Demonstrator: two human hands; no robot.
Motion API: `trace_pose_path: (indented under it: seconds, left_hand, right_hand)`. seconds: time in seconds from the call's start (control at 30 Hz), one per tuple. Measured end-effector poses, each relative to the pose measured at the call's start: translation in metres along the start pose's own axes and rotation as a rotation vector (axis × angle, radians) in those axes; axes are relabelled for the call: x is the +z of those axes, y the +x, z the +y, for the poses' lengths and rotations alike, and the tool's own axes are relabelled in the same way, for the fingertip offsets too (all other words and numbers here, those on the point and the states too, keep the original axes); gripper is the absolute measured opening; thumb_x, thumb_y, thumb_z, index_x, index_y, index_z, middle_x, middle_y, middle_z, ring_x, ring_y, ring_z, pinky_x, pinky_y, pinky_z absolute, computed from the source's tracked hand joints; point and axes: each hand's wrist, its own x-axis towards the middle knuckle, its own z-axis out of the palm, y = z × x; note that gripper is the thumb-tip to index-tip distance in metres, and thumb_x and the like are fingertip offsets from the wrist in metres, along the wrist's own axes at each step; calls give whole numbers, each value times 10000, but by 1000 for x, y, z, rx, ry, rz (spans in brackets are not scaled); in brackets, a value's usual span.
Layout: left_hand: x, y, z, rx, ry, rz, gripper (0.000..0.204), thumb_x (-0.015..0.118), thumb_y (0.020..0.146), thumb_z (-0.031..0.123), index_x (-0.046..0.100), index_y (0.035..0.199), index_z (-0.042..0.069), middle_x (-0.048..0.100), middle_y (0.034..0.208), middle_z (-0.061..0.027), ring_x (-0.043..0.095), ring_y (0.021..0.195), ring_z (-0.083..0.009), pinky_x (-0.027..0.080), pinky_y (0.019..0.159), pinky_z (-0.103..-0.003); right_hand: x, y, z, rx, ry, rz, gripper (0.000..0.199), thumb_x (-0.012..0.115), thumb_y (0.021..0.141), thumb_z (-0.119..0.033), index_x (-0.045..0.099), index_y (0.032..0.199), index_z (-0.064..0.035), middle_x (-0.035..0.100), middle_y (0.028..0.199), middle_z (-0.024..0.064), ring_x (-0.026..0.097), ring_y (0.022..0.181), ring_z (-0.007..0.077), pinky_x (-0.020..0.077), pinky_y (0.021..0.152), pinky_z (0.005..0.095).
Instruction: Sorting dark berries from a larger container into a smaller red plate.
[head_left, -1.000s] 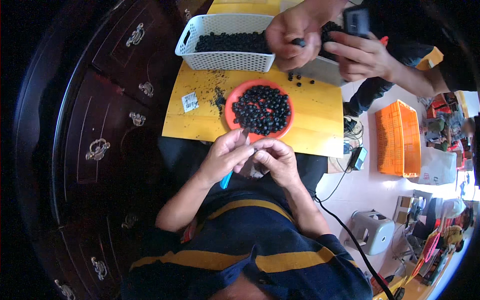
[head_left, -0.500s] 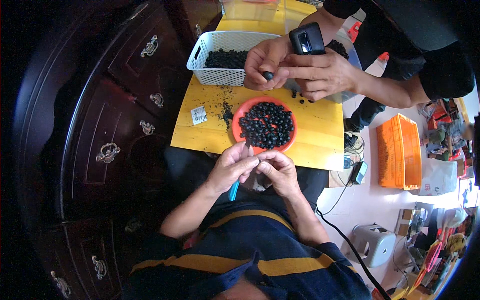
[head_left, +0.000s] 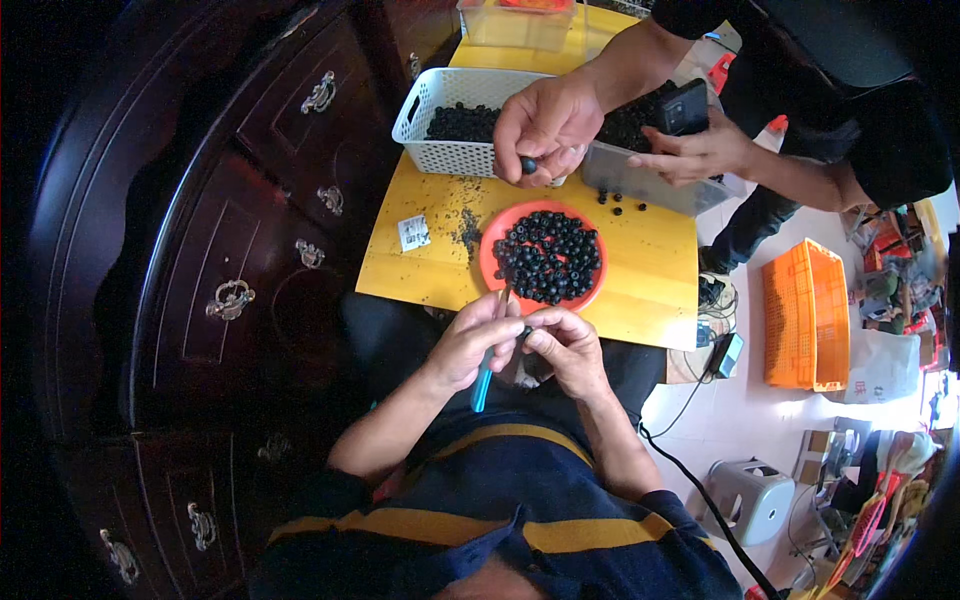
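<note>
My left hand [head_left: 466, 343] is closed around a slim knife-like tool with a blue handle [head_left: 481, 390]. Its handle sticks out below my palm and a thin tip shows above my fingers. Between the fingertips of my right hand [head_left: 570, 352] is a small black round piece [head_left: 526, 333], partly hidden and close to my left fingers. Just beyond both hands stands a red-orange plate [head_left: 488, 262] heaped with black round pieces [head_left: 550, 255], some showing a hole or rim. Across the table, another person's hand [head_left: 550, 125] pinches a similar black piece [head_left: 528, 165].
On the yellow table [head_left: 640, 270] are a white perforated basket [head_left: 450, 158] of black pieces, a clear bin [head_left: 640, 180], a small white packet [head_left: 413, 233] and dark crumbs. The other person's second hand holds a black phone-like device [head_left: 684, 108]. Dark drawers [head_left: 215, 280] stand left, an orange crate [head_left: 805, 315] right.
The other person's hands have separated, the one with the device moving right. My hands stay together near the plate, and the black piece in my right fingertips now shows. The whole view has shifted slightly.
</note>
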Motion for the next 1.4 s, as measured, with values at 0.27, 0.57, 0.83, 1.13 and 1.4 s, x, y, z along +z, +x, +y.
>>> trace_pose_path:
  seconds: [0.27,0.57,0.83,1.13,1.4]
  left_hand:
    - [0,0,0,19,-12,-28,117,611,963,140,516,966,72,509,696,27,457,508,-44,385,459,-181]
    - [0,0,-4,19,20,-10,108,598,956,142,513,984,81,497,657,27,452,474,-63,395,464,-199]
    - [1,-1,4,36,97,-5,101,608,953,137,532,963,71,500,675,32,457,505,-48,396,472,-197]
    - [5,-7,14,489,810,31,118,673,928,99,575,930,33,582,739,16,538,644,-28,445,572,-229]
    - [13,-2,-2,820,1122,121,334,726,815,1,684,1141,60,686,747,-72,672,624,-164,524,588,-305]
  right_hand:
    - [0,-2,2,17,45,32,184,663,946,-51,642,1128,-33,685,968,18,635,861,87,537,795,261]
    - [0,0,3,-5,90,31,183,691,931,-68,647,1107,-39,670,950,-6,612,848,67,513,786,237]
    - [-2,-1,7,64,198,27,185,693,938,-126,651,1103,-51,680,953,3,611,827,74,513,770,242]
    - [0,0,4,164,389,-13,232,693,944,-208,646,1106,-50,683,924,4,625,777,71,526,744,232]
    - [1,4,10,168,537,72,201,687,945,-194,633,1094,-71,672,888,4,620,758,84,524,712,234]
